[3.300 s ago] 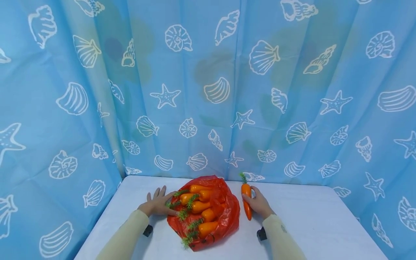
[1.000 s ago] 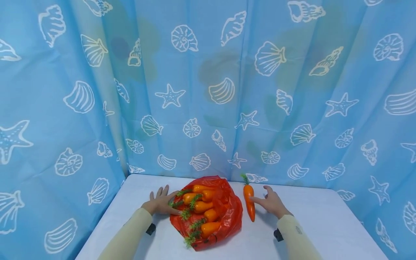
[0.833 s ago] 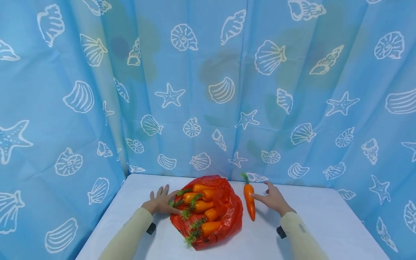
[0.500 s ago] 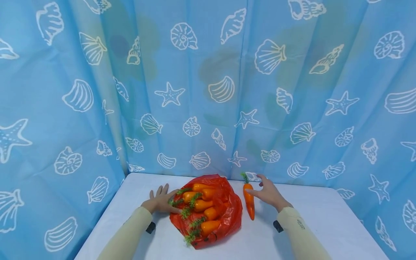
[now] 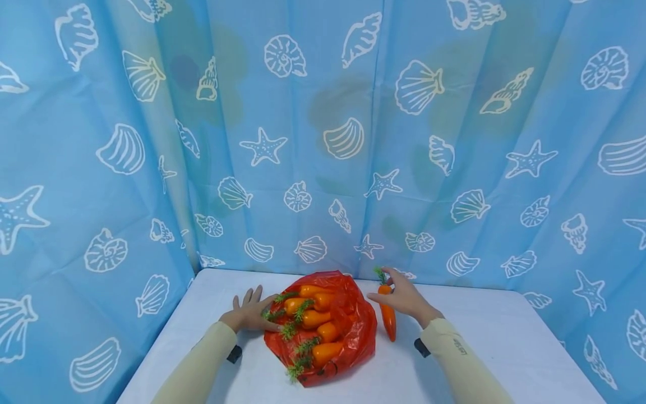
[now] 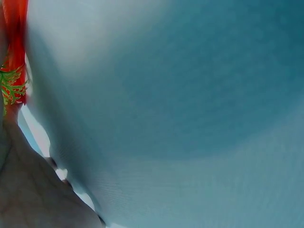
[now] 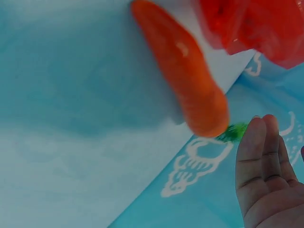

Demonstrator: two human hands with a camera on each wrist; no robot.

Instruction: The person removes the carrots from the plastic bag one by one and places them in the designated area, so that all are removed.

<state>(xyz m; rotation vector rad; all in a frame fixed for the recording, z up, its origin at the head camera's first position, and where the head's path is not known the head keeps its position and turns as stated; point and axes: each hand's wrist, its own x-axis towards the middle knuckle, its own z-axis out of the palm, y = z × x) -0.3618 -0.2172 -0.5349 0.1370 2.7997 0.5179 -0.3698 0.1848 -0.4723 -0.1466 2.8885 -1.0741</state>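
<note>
A red plastic bag [image 5: 360, 336] lies with several toy carrots [image 5: 315, 320] in it, their green tops at the bag's left side. My left hand [image 5: 246, 315] rests at that side, fingers spread, thumb over the bag's edge by the green tops. One more carrot [image 5: 388, 321] lies to the right of the bag, green top toward the curtain. Above its thick end hovers my right hand [image 5: 410, 297], thumb and fingers apart. In the right wrist view the fingers [image 7: 271, 147] are nearly straight beside the carrot's green top [image 7: 232, 133], with a gap to its orange body.
A white-covered table [image 5: 479, 348] carries everything. Its back edge meets a blue shell-patterned curtain [image 5: 323, 168], which also hangs along both sides. Dark wrist cameras [image 5: 421, 347] sit under both sleeves.
My right hand has let go of the single carrot, drawn off to the right, then come back left over its top end. The left hand and the bag stay in place.
</note>
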